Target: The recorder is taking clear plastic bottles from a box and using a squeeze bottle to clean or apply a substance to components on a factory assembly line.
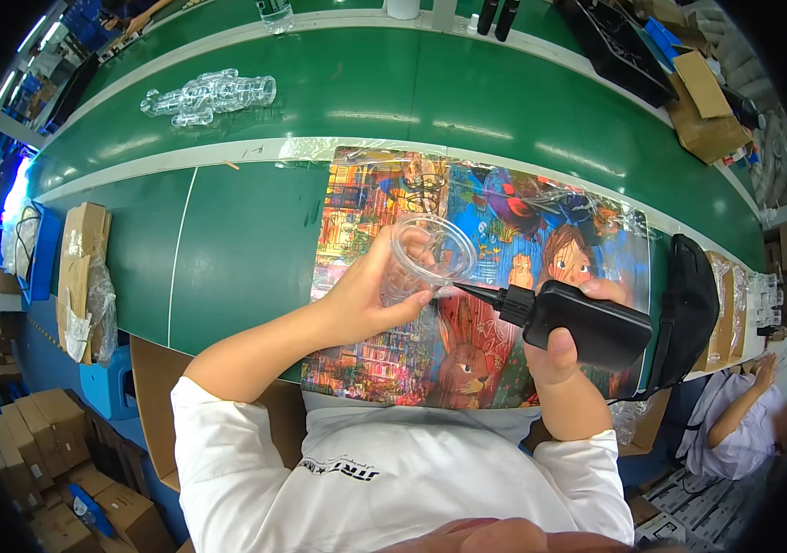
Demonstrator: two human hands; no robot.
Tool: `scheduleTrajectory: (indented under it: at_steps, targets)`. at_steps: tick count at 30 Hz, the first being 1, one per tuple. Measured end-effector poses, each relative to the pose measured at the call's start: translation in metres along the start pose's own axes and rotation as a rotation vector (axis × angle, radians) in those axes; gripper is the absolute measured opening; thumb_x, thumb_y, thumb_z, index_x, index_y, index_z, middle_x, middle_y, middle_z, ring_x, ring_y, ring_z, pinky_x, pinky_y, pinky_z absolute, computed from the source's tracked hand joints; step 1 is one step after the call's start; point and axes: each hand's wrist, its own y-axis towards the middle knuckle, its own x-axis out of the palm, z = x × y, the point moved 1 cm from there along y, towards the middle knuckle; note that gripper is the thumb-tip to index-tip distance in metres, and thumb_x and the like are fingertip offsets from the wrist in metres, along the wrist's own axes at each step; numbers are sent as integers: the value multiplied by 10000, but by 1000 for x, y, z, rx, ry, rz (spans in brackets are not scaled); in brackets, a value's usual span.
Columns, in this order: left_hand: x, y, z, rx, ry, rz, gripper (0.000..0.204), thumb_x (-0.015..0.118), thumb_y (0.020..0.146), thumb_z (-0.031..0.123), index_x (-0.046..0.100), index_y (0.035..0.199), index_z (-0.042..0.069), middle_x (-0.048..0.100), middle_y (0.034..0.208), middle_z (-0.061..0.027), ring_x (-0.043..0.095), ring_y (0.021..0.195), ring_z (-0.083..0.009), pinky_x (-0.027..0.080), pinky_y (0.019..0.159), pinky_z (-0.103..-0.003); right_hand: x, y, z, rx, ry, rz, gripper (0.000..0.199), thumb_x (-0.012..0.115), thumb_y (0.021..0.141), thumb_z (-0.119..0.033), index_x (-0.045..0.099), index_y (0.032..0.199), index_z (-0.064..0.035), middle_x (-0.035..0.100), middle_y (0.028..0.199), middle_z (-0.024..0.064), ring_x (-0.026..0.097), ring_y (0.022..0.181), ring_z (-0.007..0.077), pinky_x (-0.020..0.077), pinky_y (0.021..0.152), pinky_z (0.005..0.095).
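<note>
Fingers of the right hand [567, 355], at four o'clock, wrap a black squeeze bottle [587, 323] whose thin nozzle points toward ten o'clock at a clear plastic cup [426, 256]. The left hand [366, 295] pinches that cup near centre above a colourful picture mat [495, 221]; it looks light, thin and easily crushed, best held gently by its wall. Clear plastic parts [214, 95] lie at eleven o'clock on the green belt [467, 101].

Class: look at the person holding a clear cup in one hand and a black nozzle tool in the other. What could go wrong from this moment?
1. The left hand pinches the thin clear cup tilted in mid-air; squeezing might deform it or let it slip.
2. The black nozzle tool in the right hand points its tip at the cup's edge near the fingers; it could touch skin.
3. Anything dripping would probably land on the colourful picture mat.
</note>
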Motion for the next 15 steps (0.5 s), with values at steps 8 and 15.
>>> scheduleTrajectory:
  at_steps: [8,15]
  targets:
    - [2,-1,1,-42,-31,6,565,611,776,20,284,1236,58,510,1071,-110,477,1055,-178,336,958,-347,2,1,0,-2,11,11,556,759,689,-282,403,1045,-48,423,1034,46,541,814,156,531,656,274]
    - [1,-1,-2,-18,-23,18,566,601,779,6,279,1242,55,504,1079,-115,479,1073,-187,353,958,-351,4,6,-4,-53,-40,30,524,733,707,-284,433,1044,-19,452,1016,62,544,806,149,495,682,239]
